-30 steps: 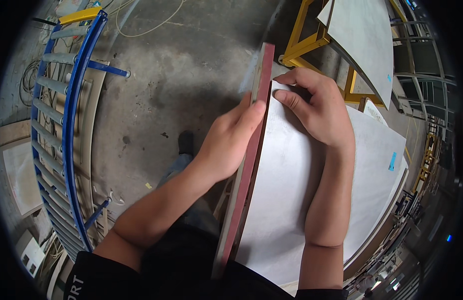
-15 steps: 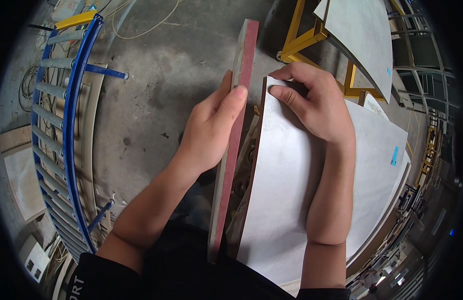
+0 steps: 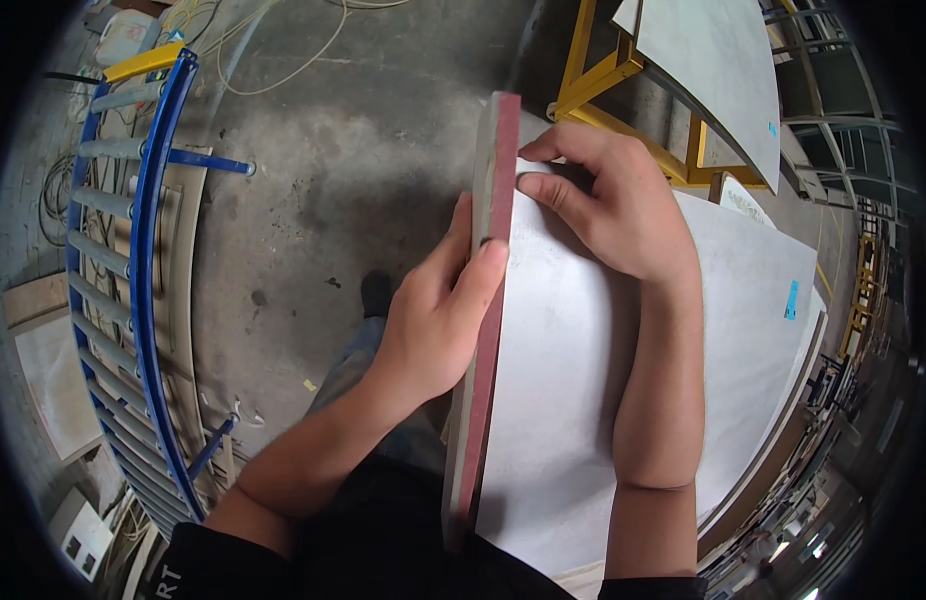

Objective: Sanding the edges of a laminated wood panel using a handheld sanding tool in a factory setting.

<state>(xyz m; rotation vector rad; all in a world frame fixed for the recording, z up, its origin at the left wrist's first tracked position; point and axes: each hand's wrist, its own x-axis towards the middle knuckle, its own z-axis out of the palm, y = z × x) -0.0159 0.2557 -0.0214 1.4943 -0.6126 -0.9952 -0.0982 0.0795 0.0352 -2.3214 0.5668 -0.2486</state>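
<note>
A long, narrow bar (image 3: 491, 290), pale grey on one side and dark red along its face, stands lengthwise before me. My left hand (image 3: 438, 325) is wrapped around its middle, thumb on the red face. The bar lies along the left edge of a large white sheet panel (image 3: 558, 350), hiding most of that edge. Whether the two touch all the way along, I cannot tell. At the panel's far left corner, my right hand (image 3: 623, 205) pinches the edge between thumb and fingers, its forearm resting over the white surface.
To the left runs a blue-framed roller conveyor (image 3: 143, 260) with grey rollers. A yellow metal frame (image 3: 603, 90) at the far right carries another white panel (image 3: 713, 70). A blue tape piece (image 3: 791, 300) sticks to the panel near me. Cables (image 3: 283, 80) lie on the concrete floor.
My left hand has brought the bar toward me and to the right, closing the gap to the panel's edge. The right hand keeps its pinch on the corner.
</note>
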